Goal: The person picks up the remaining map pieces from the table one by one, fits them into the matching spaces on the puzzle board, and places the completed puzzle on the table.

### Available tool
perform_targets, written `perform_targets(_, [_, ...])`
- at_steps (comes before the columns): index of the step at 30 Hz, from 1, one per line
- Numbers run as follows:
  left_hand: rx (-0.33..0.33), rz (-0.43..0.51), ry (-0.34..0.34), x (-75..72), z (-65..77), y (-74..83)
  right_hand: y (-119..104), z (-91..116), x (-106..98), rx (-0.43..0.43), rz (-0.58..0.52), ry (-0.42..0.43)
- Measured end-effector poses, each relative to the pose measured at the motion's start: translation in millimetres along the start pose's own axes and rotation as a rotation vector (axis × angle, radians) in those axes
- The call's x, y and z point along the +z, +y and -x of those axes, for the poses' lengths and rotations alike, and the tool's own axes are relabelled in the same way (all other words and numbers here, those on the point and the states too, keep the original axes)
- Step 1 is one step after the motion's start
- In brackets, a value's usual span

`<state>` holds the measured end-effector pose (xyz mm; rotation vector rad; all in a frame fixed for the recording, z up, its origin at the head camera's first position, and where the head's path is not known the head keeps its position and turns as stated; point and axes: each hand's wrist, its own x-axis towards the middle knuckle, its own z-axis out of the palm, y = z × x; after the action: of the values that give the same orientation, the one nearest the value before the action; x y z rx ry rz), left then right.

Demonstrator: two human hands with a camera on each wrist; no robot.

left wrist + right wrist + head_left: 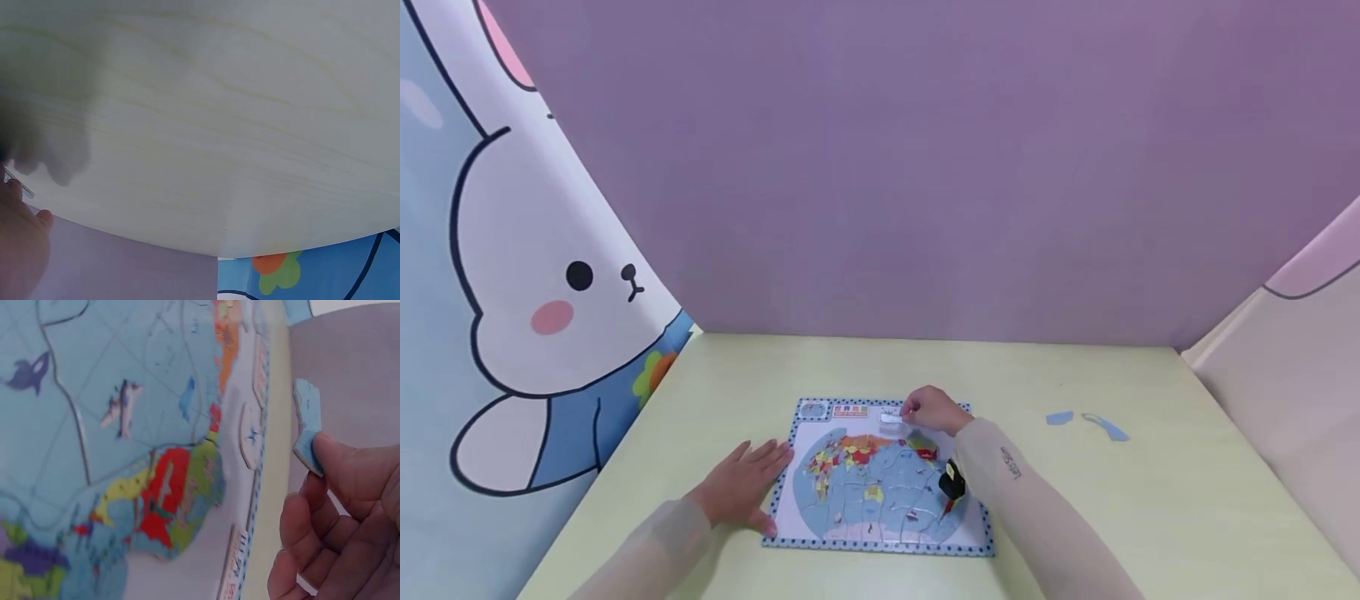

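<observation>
A world-map jigsaw puzzle [880, 547] with a dotted blue border lies flat on the table, much of its round blue map filled in. Spread fingers of my left hand [743, 485] rest along the puzzle's left edge. Over the top of the board, my right hand [934, 410] pinches a pale blue puzzle piece [308, 419] between thumb and finger. That piece is held up off the board in the right wrist view. Below it, a white gap shows beside the red and green part of the map [165, 500].
Two loose blue pieces, a short one [1060, 417] and a curved one [1107, 428], lie on the pale table [1187, 500] to the right. A purple backdrop [925, 183] rises behind the table, and a rabbit-print cloth [512, 333] hangs at the left.
</observation>
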<state>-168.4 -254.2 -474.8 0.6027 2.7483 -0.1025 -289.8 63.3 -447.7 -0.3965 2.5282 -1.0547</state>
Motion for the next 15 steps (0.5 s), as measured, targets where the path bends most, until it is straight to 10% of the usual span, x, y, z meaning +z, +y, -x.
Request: perform_targets(15, [-0.015,0.048,0.005,2.0,-0.8,-0.8,-12.9,-15.2,12.7,-0.016,-0.022,-0.067])
